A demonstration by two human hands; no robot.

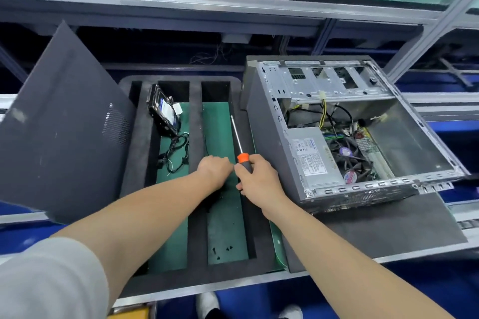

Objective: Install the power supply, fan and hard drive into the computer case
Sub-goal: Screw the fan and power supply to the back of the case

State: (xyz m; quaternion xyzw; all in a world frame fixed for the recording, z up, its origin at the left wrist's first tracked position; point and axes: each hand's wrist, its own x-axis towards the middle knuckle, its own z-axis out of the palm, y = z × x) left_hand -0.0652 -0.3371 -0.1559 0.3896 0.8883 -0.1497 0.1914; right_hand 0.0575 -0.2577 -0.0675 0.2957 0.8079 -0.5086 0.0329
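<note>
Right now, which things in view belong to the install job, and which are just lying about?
Job: computer case, power supply, fan, hard drive, screws, screwdriver in right hand.
Lying about: side panel, cable bundle, foam tray.

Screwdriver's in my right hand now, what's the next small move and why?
Probably bring the screwdriver in your right hand over to the case: the power supply already sits inside, likely needing screws. The hard drive waits in the tray.

Right grip (255, 179) clenched; left grip (215, 167) perhaps curled, fingers hidden.
</note>
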